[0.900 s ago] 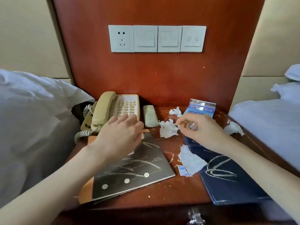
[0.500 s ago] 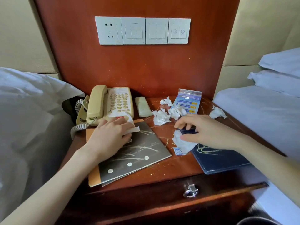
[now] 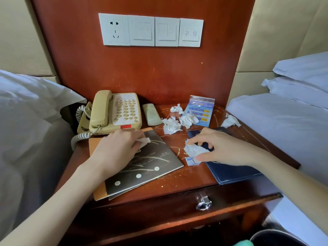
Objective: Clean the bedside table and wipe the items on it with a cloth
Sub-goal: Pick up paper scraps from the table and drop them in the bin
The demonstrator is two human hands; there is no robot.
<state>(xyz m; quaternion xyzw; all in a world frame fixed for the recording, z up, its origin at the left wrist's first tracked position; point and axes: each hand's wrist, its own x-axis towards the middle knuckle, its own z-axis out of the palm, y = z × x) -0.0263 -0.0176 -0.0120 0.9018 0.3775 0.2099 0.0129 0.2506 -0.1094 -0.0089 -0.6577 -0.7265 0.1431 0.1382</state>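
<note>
The wooden bedside table [image 3: 177,181] carries a beige phone [image 3: 115,112], a pale remote [image 3: 151,114], a dark booklet [image 3: 147,167] and a navy folder [image 3: 230,172]. My left hand [image 3: 117,150] rests on the booklet, its fingers closed on a small white paper scrap [image 3: 144,140]. My right hand [image 3: 221,148] lies over the folder's near corner, fingers curled around a crumpled white tissue [image 3: 192,151]. More crumpled tissues [image 3: 171,125] lie behind, some against a blue card stand [image 3: 199,110]. One tissue [image 3: 230,121] lies near the right edge.
A small blue-printed scrap [image 3: 190,161] lies by the folder. Beds with white linen flank the table, left [image 3: 26,125] and right [image 3: 284,125]. A drawer with a metal pull [image 3: 203,205] stands slightly out. A dark bin rim [image 3: 271,236] shows bottom right. Wall switches [image 3: 150,31] sit above.
My right hand came back from the tissues by the card stand and closed around the tissue at the folder's corner. My left hand slid down from the phone onto the booklet, holding the scrap.
</note>
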